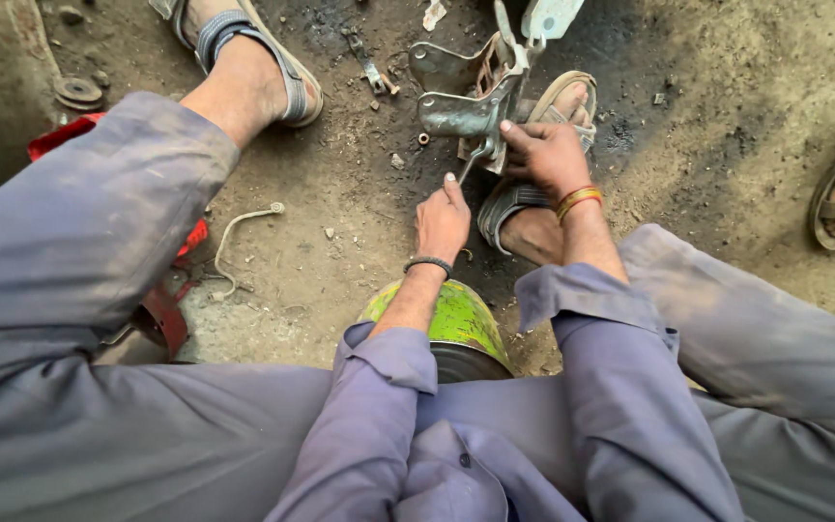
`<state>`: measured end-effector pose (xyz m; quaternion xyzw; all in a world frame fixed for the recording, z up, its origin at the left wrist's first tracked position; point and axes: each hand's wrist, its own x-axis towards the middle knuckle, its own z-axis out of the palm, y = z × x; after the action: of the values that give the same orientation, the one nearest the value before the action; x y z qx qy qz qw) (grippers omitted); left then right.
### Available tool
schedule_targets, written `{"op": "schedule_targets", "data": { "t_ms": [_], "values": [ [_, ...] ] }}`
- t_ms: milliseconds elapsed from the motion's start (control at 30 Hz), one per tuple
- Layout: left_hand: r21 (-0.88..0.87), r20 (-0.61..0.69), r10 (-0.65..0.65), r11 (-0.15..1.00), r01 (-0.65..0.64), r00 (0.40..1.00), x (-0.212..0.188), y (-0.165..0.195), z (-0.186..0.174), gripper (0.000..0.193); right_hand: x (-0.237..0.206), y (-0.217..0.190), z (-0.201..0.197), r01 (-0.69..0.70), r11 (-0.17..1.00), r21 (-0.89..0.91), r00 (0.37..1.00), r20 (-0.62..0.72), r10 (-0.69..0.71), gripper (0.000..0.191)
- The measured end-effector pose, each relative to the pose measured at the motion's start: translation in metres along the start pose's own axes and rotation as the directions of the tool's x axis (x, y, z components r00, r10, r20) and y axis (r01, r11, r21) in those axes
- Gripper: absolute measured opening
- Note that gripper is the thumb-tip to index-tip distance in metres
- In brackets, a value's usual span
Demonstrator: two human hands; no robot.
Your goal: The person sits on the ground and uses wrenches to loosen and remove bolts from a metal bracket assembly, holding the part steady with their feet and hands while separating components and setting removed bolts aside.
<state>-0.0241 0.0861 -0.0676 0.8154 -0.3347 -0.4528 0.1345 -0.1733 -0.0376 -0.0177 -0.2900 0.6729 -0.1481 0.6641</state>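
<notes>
Metal bracket (466, 106) touching right hand (548, 155) fingers (514, 130).

Head camera looks steeply down, close over lap and dirt floor (340, 193)

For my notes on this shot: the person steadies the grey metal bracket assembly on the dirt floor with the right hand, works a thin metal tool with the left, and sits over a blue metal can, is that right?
Not quite: the head view shows the metal can is green-yellow, not blue. The right hand does steady the grey metal bracket assembly, and the left hand holds the thin metal tool.
</notes>
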Motion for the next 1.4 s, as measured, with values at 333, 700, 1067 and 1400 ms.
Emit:
{"op": "schedule_targets", "data": {
  "t_ms": [333,700,1067,1400],
  "values": [
    [-0.051,-0.089,0.137,0.989,-0.142,0.987,-0.003,-0.007,0.023,0.057,0.002,0.014,0.003,0.100,0.994,0.053,0.994,-0.047,-0.097,0.032],
    [0.020,0.050,0.037,0.999,-0.038,0.998,-0.022,0.023,-0.015,0.057,0.001,0.010,0.004,0.067,0.991,0.116,0.997,-0.030,-0.064,0.034],
    [0.239,0.193,-0.309,0.935,0.261,0.931,-0.041,0.016,-0.039,0.098,0.003,-0.015,-0.003,0.029,0.947,-0.320,0.981,-0.171,-0.088,0.038],
    [0.181,0.194,-0.234,0.963,0.199,0.953,-0.044,0.020,-0.040,0.104,0.004,-0.027,0.006,0.187,0.981,0.045,0.962,-0.208,-0.174,0.017]
  ]
}}
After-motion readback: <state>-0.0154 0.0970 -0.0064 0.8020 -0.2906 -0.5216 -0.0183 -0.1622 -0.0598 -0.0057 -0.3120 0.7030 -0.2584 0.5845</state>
